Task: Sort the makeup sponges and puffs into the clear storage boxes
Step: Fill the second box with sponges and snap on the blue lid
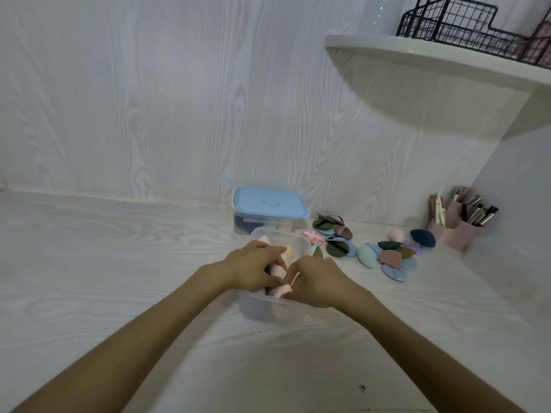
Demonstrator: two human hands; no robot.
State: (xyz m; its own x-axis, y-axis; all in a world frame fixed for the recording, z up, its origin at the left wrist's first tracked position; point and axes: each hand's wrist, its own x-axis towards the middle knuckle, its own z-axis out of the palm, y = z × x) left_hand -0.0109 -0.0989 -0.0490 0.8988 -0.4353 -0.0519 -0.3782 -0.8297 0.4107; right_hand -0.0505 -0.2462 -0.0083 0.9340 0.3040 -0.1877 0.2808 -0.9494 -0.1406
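Observation:
An open clear storage box (pixel 269 308) stands mid-table with pink and orange sponges (pixel 278 271) inside. Both my hands are over it. My left hand (pixel 256 268) has its fingers curled around the pink sponges in the box. My right hand (pixel 316 283) pinches a pale pink sponge or puff (pixel 284 289) at the box's near rim. Behind it stands a second clear box with a blue lid (pixel 269 204), shut, with a few sponges seen through its wall. Loose puffs and sponges (pixel 390 254) in green, blue, brown and pink lie to the right.
A pink organiser (pixel 456 231) with brushes and pens stands at the far right by the side wall. Overhead at the right a white shelf (pixel 432 61) carries a black wire basket (pixel 465 25). A pink hair clip (pixel 313 236) lies beside the open box.

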